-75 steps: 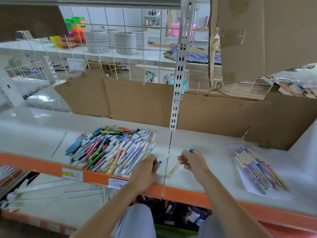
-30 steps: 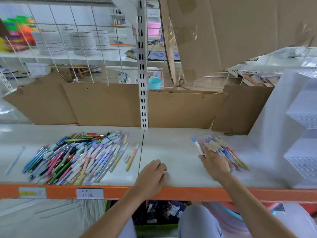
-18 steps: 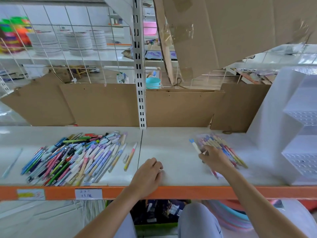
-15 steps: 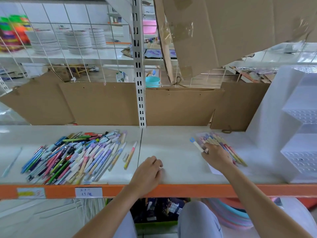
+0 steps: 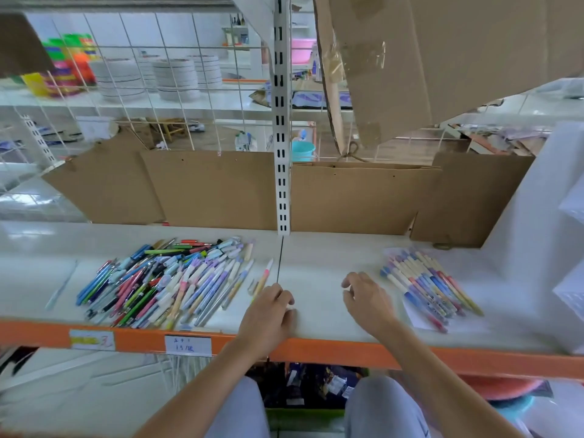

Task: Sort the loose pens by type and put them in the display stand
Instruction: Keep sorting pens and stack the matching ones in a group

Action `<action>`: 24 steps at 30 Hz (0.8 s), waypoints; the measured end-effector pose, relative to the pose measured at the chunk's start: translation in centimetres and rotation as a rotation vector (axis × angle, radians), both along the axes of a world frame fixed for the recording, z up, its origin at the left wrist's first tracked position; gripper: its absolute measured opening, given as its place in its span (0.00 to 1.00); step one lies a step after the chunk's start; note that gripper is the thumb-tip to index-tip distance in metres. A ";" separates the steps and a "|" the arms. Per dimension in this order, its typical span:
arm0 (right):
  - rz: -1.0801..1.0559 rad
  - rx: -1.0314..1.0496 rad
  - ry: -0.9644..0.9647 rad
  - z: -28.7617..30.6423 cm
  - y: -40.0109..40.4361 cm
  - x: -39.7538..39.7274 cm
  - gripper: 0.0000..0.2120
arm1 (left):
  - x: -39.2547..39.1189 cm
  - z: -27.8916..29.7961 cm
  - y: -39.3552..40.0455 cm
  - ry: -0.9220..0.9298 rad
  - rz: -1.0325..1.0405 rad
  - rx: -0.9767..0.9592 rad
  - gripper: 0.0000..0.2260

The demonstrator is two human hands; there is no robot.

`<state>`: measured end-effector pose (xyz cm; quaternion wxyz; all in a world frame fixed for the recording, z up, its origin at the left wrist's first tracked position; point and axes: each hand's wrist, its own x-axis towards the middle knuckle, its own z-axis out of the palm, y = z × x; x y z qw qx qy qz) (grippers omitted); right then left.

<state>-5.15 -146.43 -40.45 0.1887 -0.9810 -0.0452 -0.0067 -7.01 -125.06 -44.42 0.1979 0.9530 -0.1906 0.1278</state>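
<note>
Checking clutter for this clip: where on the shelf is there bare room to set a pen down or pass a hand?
Bare shelf lies between the loose pen pile and the sorted pen row, behind the left hand and right hand. Another mostly bare patch is far left, holding one lone pen. The right end is crowded by the white display stand.

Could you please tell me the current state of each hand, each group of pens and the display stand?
Left hand: fingers curled, resting on the shelf, holding nothing visible.
Right hand: fingers relaxed, empty, above the shelf.
Mixed pen pile: unsorted heap.
Single pink-banded pen: lying apart beside the heap.
Sorted pens: lined up on paper.
Display stand: no pens visible in it.
</note>
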 end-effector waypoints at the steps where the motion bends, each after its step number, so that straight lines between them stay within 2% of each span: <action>1: 0.055 0.042 0.017 -0.1 1.7 -0.2 0.10 | -0.2 -0.1 0.5 0.000 0.033 -0.003 0.08; 6: 0.223 0.104 0.048 -1.4 8.4 -1.0 0.12 | -1.3 0.3 3.6 0.004 0.214 -0.021 0.07; 13: 0.195 0.053 0.073 -2.6 9.7 -1.2 0.12 | -1.3 0.0 8.8 -0.005 0.471 0.023 0.06; 24: 0.171 0.073 0.070 -2.9 9.8 -1.3 0.11 | -0.6 -0.7 8.6 0.106 0.309 -0.084 0.11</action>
